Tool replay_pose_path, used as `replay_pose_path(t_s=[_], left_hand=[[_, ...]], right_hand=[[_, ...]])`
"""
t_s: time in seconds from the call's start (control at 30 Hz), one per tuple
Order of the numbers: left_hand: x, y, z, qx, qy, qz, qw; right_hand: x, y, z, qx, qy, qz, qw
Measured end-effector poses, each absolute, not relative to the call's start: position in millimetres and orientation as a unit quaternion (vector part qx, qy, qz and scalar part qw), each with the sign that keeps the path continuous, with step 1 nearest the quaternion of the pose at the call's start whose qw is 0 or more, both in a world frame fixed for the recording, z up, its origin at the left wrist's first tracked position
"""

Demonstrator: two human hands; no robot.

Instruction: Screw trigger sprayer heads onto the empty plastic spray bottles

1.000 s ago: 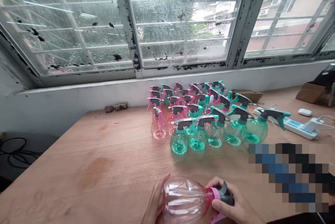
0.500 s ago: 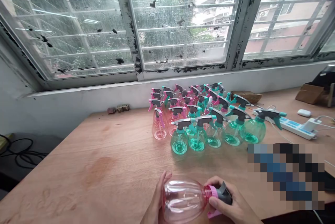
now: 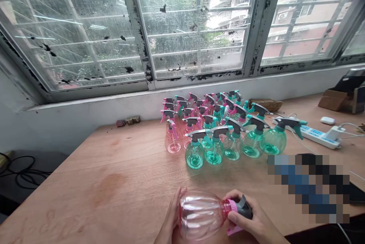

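Observation:
A clear pink spray bottle (image 3: 201, 215) lies on its side between my hands at the table's front, base to the left and neck to the right. My left hand (image 3: 172, 215) is cupped against its base, the fingertips partly hidden behind it. Around the pink collar and dark grey spray head (image 3: 243, 208) my right hand (image 3: 251, 217) is closed, thumb at the front. The pink trigger points down toward me. Beyond my hands stand several green spray bottles (image 3: 195, 156) in a row, with pink spray bottles (image 3: 173, 141) behind and to their left.
A white power strip (image 3: 319, 137) with a plugged-in charger and cables lies at the right. Farther right are a white case (image 3: 327, 121) and a cardboard box (image 3: 332, 100). A blurred-out patch covers something at the right front. Small blocks (image 3: 132, 120) sit by the wall.
The pink bottle has turned slightly about its long axis between my hands. Both hands keep their places on it. The view has shifted a little.

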State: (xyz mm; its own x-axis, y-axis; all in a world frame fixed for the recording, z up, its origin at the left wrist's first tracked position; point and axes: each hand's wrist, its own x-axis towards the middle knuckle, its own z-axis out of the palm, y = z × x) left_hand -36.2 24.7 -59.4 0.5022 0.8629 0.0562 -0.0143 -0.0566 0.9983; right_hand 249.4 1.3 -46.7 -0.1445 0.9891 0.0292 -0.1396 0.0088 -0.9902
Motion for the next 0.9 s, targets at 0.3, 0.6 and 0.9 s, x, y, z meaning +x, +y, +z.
replay_pose_path(t_s=[0.3, 0.6, 0.9], left_hand=[[-36, 23, -56, 0.610, 0.330, 0.392, 0.604], [-30, 19, -47, 0.611, 0.340, 0.400, 0.593], [-35, 17, -47, 0.574, 0.336, 0.384, 0.640]], right_hand=[[247, -2, -45, -0.413, -0.493, 0.600, 0.476], [251, 1, -45, -0.427, -0.513, 0.568, 0.482], [251, 0, -39, -0.428, -0.529, 0.561, 0.472]])
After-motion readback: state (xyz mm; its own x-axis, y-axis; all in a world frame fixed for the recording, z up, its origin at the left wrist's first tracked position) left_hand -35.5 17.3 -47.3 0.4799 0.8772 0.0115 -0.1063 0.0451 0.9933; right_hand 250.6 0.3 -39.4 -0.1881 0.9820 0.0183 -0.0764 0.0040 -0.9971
